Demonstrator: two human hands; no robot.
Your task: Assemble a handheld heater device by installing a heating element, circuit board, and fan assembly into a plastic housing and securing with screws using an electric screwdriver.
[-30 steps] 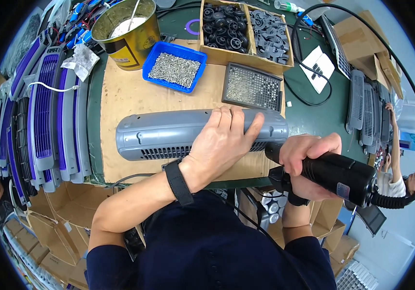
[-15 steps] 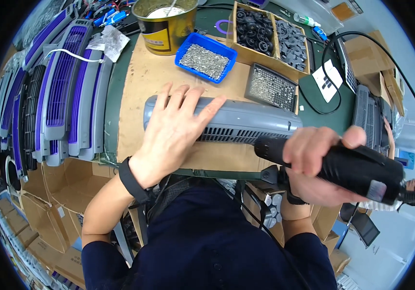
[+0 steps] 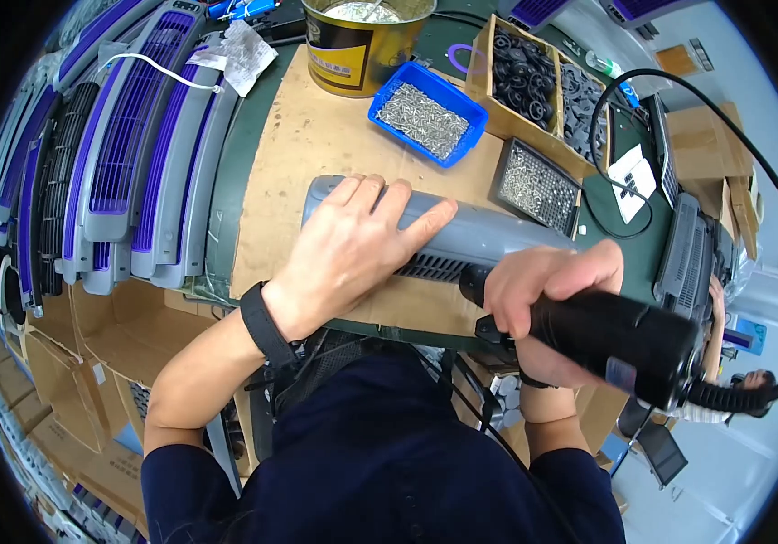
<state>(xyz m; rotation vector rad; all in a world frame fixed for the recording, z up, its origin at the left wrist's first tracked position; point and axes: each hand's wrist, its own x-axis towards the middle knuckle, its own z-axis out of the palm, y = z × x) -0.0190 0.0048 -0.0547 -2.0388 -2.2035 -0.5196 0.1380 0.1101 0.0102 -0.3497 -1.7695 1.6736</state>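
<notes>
1. Left hand [image 3: 348, 249], fingers loosely spread, lies over the grey housing [image 3: 488, 228].
2. Housing: long, smooth, rounded, slotted on its six o'clock side, on cardboard [image 3: 271, 181]; blue tray [image 3: 473, 136] at twelve.
3. Right hand [image 3: 538, 279], wrapped round a black tool [image 3: 629, 340] pointing toward ten.

Workbench: a broad table with a dark green, smooth top [image 3: 624, 267].
Cover: a flat tan cardboard sheet [image 3: 285, 181] lying on the workbench.
Boxes: an open brown cardboard box [image 3: 67, 390] at the left, below the workbench's near edge, with closed brown cartons [image 3: 22, 399] farther left of it.
Far corner: brown cardboard boxes [image 3: 701, 145] at the workbench's far right.
Pale surface: a smooth blue-white expanse [image 3: 724, 471] right of the workbench; wall or floor, unclear.
Screen: a dark, flat rectangular panel [image 3: 661, 453] to the workbench's near right.
Light: bright, cool and even across the workbench.
</notes>
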